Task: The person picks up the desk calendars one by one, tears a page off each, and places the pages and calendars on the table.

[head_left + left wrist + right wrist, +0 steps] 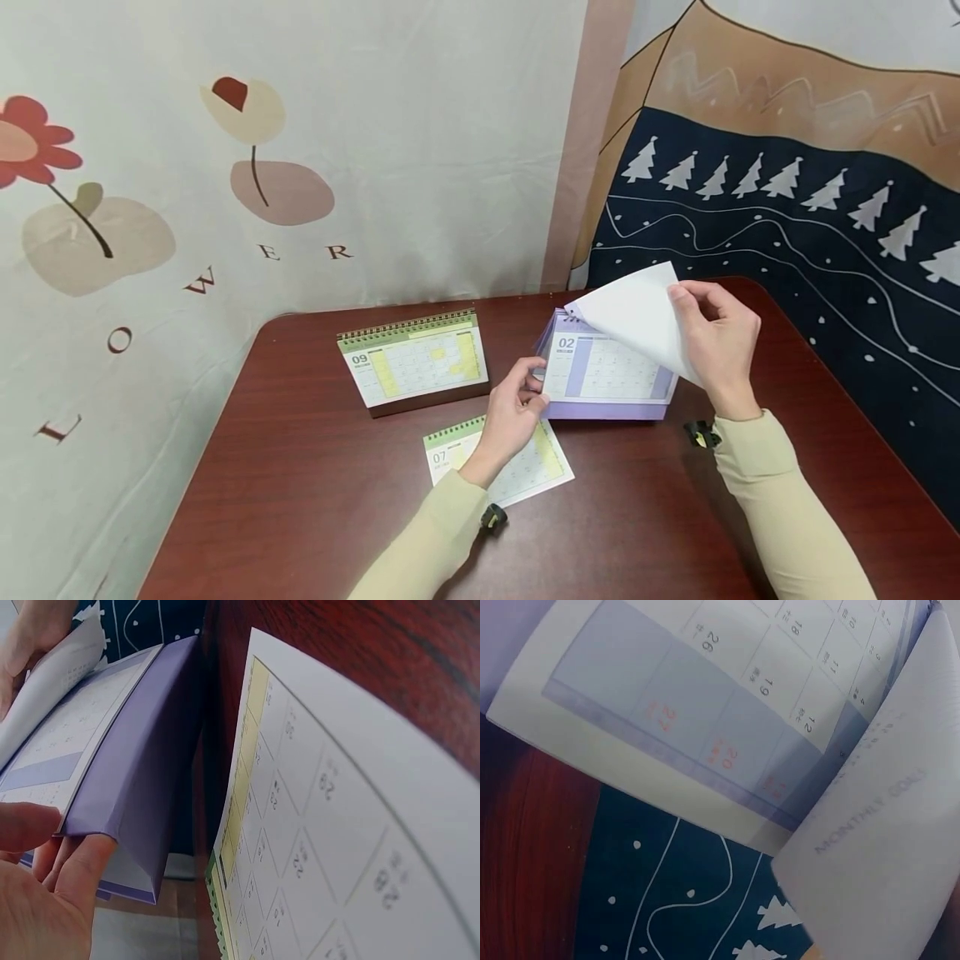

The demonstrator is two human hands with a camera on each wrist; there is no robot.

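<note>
A purple desk calendar (606, 410) stands on the table, its page 02 (615, 371) facing front. My left hand (513, 412) grips its lower left edge, the thumb in front and fingers behind the purple base (139, 761). With my right hand (716, 333) I pinch the right side of a white sheet (633, 312). This sheet slants up across the calendar, its left corner at the ring binding; whether it is still attached there, I cannot tell. Faint "MONTHLY GOALS" print shows on the sheet (885, 817) in the right wrist view, where my right hand is mostly out of sight.
A green-topped desk calendar (416, 367) showing 09 stands to the left. In front of it, a loose 07 page (551, 458) with a green perforated edge lies partly beneath my left wrist. A patterned cloth (697, 225) hangs behind the reddish-brown table (300, 500).
</note>
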